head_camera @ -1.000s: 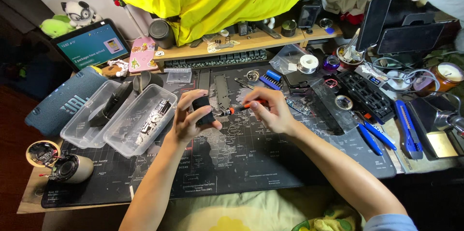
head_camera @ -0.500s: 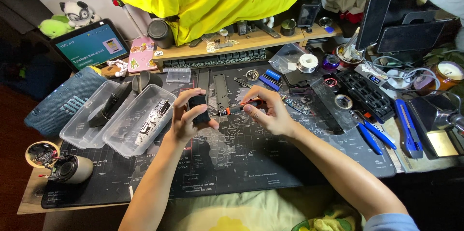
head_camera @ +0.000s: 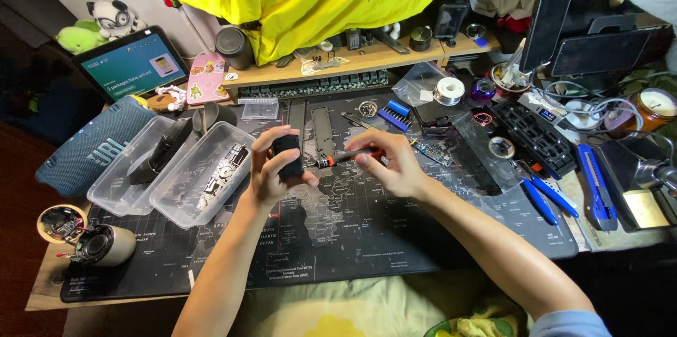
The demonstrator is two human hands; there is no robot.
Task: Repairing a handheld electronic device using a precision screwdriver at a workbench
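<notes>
My left hand (head_camera: 271, 168) grips a small black block-shaped part (head_camera: 288, 154) and holds it upright above the dark desk mat (head_camera: 352, 238). My right hand (head_camera: 391, 164) holds a slim screwdriver with an orange collar (head_camera: 345, 158), lying nearly level. Its tip points left and touches the side of the black part. Both hands hover over the middle of the mat, just right of two clear plastic trays (head_camera: 180, 199).
The trays hold dark parts and small hardware. A blue speaker (head_camera: 84, 157), a tablet (head_camera: 130, 62) and a wooden shelf (head_camera: 367, 62) lie behind. Blue pliers (head_camera: 539, 196), a blue cutter (head_camera: 596, 185), a solder spool (head_camera: 449, 90) and a candle (head_camera: 652, 108) crowd the right.
The hands have stayed in nearly the same place. The screwdriver tip remains against the black part, with only a slight shift of the right fingers on the handle.
</notes>
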